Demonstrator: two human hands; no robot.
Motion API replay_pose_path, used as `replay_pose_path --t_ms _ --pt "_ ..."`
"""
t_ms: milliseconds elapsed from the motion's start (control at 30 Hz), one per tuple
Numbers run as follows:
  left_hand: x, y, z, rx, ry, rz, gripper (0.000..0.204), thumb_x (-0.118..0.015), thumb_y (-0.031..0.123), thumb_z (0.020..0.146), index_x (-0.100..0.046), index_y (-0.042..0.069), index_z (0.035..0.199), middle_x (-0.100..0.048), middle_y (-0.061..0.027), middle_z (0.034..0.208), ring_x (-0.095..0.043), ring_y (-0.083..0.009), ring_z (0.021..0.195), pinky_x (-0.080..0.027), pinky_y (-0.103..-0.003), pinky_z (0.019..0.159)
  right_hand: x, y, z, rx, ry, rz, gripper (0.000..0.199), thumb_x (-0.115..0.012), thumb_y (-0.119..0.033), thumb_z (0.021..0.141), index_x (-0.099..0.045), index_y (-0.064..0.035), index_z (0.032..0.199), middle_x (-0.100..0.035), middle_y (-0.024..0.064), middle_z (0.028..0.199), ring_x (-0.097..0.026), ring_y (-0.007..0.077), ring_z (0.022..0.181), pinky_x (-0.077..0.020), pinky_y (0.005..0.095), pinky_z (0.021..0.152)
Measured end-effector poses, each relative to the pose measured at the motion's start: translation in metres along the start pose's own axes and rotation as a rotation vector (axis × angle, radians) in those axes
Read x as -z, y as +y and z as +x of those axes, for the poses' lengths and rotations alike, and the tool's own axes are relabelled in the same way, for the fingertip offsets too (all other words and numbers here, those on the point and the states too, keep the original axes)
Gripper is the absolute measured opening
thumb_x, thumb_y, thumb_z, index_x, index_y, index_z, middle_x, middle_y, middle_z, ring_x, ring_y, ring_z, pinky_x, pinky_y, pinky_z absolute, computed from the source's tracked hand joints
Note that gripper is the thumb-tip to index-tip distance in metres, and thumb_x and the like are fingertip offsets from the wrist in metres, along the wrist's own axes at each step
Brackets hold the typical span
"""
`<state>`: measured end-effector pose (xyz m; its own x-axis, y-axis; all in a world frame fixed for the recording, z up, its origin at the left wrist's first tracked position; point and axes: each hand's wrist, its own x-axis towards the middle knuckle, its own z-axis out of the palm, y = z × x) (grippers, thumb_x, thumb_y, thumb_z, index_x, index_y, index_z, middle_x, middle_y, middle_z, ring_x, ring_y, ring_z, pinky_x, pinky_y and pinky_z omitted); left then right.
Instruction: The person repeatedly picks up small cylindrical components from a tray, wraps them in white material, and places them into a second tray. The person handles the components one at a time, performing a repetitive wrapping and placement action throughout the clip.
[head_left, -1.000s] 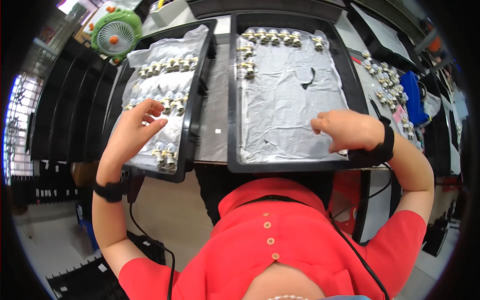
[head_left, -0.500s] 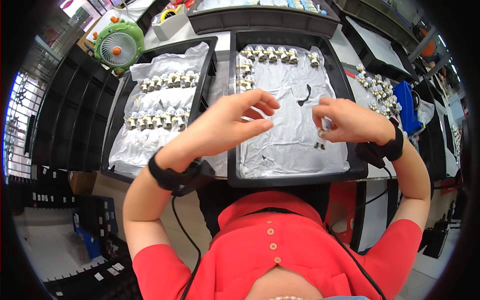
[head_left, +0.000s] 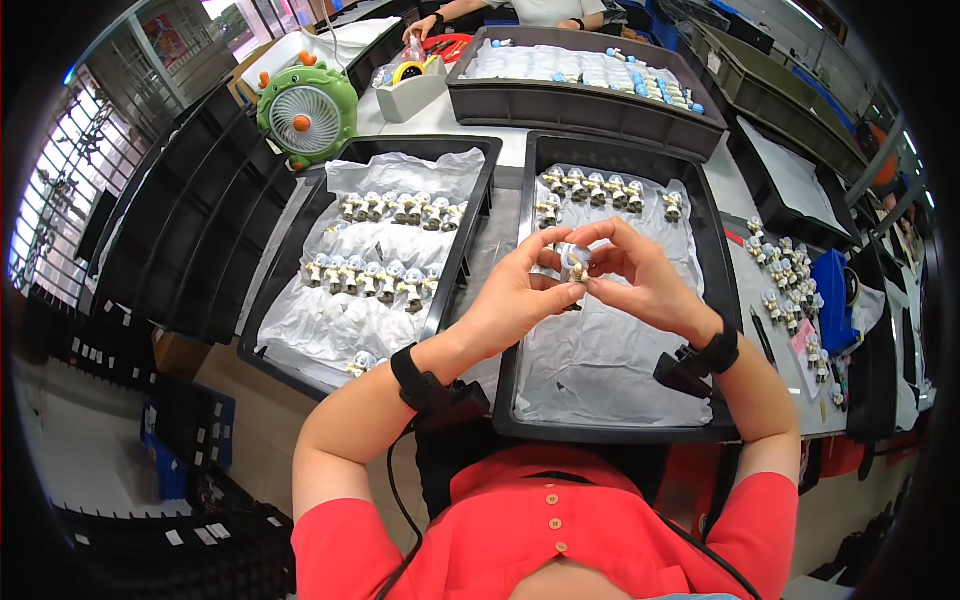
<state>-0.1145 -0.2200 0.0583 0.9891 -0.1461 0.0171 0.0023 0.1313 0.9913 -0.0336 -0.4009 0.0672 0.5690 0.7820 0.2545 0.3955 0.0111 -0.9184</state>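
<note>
Between both hands, over the right-hand black tray [head_left: 620, 432], is a small figurine [head_left: 575, 260] with a pale blue and white head. My left hand [head_left: 508, 302] pinches it from the left with thumb and fingertips. From the other side, my right hand [head_left: 652, 290] grips it the same way. The fingers cover part of its body. White paper [head_left: 620, 375] lines the tray beneath. Similar figurines [head_left: 596, 188] stand in a row at the tray's far end, and my hands partly hide others along its left side.
To the left, another black tray [head_left: 478, 215] holds two rows of figurines [head_left: 370, 280]. Loose figurines [head_left: 788, 270] cluster at right beside a blue tape dispenser [head_left: 832, 300]. Behind are a grey bin [head_left: 585, 105], green fan [head_left: 305, 120] and white dispenser [head_left: 412, 97]. Another person's hand [head_left: 420, 28] reaches in beyond.
My hands have come together; the left hand, empty before, now grips the figurine along with the right. The view has shifted, bringing the far side of the table and another person into sight.
</note>
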Motion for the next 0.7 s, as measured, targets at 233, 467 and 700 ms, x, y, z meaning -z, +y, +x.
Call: replay_pose_path --t_ms 233,467,700 --pt "0.002 0.001 0.000 0.047 0.065 -0.104 0.061 -0.063 0.011 0.084 -0.031 0.006 0.135 -0.052 -0.0100 0.114 -0.058 -0.0152 0.094 -0.050 -0.029 0.075 -0.004 0.009 -0.004 0.041 -0.019 -0.046 0.085 -0.078 -0.019 0.066 -0.032 -0.0117 0.137 -0.043 0.0074 0.128 -0.051 0.0167 0.101 -0.0424 0.0318 0.085" --pt "0.003 0.002 0.001 0.096 0.045 -0.258 0.058 -0.062 0.021 0.087 -0.031 0.004 0.132 -0.054 -0.0097 0.108 -0.057 -0.0144 0.095 -0.051 -0.030 0.076 -0.010 0.020 -0.004 -0.030 0.023 -0.113 0.077 -0.078 -0.021 0.067 -0.039 -0.0084 0.132 -0.053 0.0083 0.114 -0.053 0.0175 0.101 -0.0448 0.0314 0.081" --pt "0.004 -0.001 0.002 0.113 0.058 -0.249 0.049 -0.059 0.028 0.089 -0.036 0.004 0.125 -0.058 -0.0074 0.102 -0.058 -0.0123 0.091 -0.050 -0.030 0.076 -0.011 0.021 -0.004 -0.045 0.020 -0.121 0.074 -0.077 -0.020 0.067 -0.041 -0.0068 0.130 -0.055 0.0083 0.111 -0.054 0.0182 0.102 -0.0452 0.0309 0.080"
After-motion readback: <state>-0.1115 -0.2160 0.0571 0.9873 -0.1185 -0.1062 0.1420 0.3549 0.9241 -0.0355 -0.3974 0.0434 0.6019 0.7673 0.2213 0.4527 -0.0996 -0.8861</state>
